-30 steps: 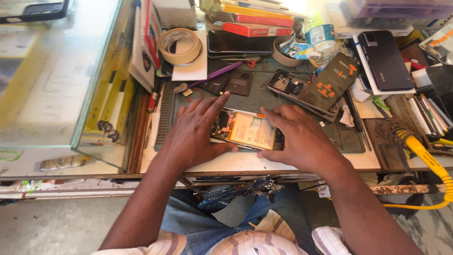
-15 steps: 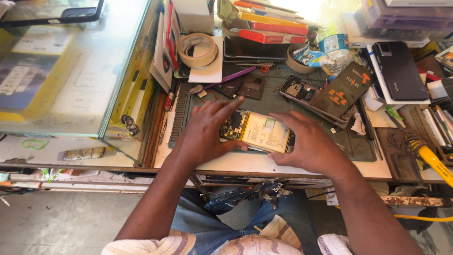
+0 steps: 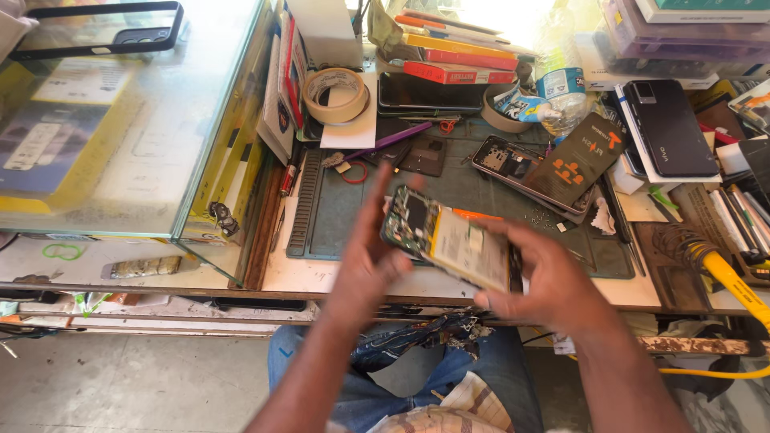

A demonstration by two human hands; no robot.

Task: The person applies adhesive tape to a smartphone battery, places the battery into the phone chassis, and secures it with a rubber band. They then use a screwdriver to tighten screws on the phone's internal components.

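Looks like the inspection step of a teardown: the opened phone (image 3: 445, 240) is lifted off the green work mat (image 3: 353, 208), tilted. The right hand (image 3: 545, 289) has its fingers clamped on the phone's lower end; the left hand (image 3: 373, 256) props the top end, fingers straight and together. The next move probably needs a steady grip. There's bare mat beyond the fingertips, with the second opened phone (image 3: 513, 160) to their right and the bench edge just below.
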